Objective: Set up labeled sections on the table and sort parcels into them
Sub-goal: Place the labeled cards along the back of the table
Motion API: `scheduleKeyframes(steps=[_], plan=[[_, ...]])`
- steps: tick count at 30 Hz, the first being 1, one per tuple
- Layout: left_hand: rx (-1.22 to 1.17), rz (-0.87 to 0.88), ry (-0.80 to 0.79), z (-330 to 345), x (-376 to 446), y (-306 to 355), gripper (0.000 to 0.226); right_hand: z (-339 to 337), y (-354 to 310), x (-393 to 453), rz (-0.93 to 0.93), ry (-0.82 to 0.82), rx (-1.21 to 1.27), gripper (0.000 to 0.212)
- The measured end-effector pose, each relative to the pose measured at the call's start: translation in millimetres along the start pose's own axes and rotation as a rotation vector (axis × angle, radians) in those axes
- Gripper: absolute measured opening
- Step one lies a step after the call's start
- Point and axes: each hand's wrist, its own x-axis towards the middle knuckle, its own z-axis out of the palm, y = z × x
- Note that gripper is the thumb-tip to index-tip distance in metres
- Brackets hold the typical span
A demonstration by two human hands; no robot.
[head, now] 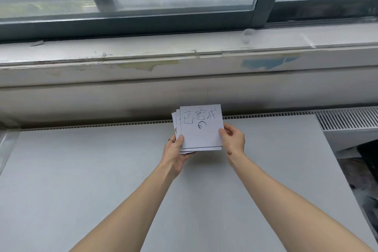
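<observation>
A small stack of white label cards (201,129) is held up over the far middle of the grey table (102,180). The front card carries handwritten characters in dark ink. My left hand (176,149) grips the stack from below at its lower left corner, thumb on the front. My right hand (232,139) pinches the right edge of the front card between thumb and fingers. The cards behind the front one are fanned a little to the left and mostly hidden. No parcels are in view.
A white windowsill (184,47) and dark-framed window run along the far side. A slotted vent strip (347,118) lines the table's back edge. Dark clutter (362,170) lies beyond the table's right edge. A clear plastic cup (248,36) stands on the sill.
</observation>
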Motion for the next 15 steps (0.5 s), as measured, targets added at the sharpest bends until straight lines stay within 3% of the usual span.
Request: scheduleKeyframes(steps=[5,15], plan=[[0.026,0.002,0.002,22,2,-11,0.026,-18,9,14,-0.01,-0.018,0.029,0.017],[0.031,-0.001,-0.032,41,15,-18,0.031,-35,10,32,0.026,0.021,0.048,0.024]])
